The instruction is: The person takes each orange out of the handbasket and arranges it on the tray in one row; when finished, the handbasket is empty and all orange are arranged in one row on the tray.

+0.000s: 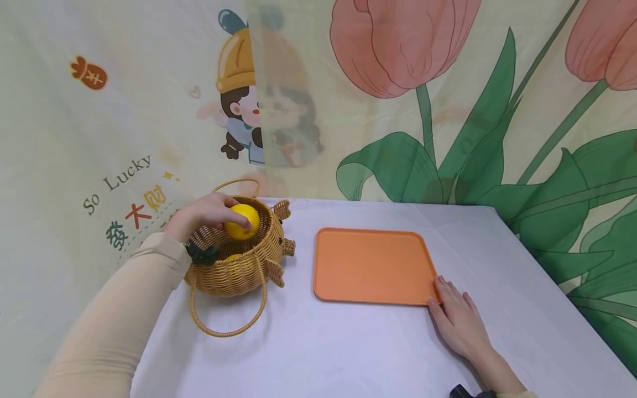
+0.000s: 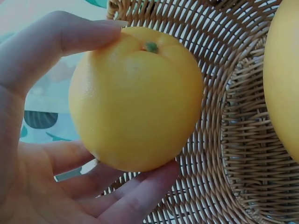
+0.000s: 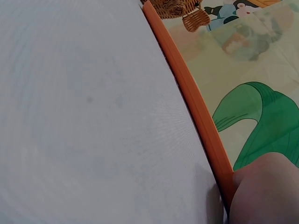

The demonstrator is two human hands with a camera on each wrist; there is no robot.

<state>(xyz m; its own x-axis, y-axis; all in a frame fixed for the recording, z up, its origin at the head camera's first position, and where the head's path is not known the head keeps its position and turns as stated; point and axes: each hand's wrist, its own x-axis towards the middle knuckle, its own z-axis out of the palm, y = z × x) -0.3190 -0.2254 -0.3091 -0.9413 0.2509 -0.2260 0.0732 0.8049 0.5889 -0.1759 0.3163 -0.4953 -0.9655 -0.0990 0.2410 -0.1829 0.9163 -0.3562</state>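
Observation:
My left hand [image 1: 216,211] grips a round yellow orange [image 1: 242,222] over the wicker basket [image 1: 234,279], which has a pig's snout and ears. In the left wrist view, the thumb lies across the top of the orange [image 2: 135,102] near its green stem, and the fingers curl beneath it. Another yellow fruit [image 2: 285,84] is inside the basket, partly out of frame. At the near right corner of a flat orange tray [image 1: 373,268], my right hand [image 1: 460,320] touches the rim with its fingers extended. The right wrist view shows only part of that hand beside the rim.
The basket's near handle [image 1: 229,334] hangs down onto the white tabletop [image 1: 308,348], and its far handle [image 1: 249,181] stands up behind. A printed curtain [image 1: 298,110] with tulips and cartoon figures hangs behind the table. The tray lies right of the basket.

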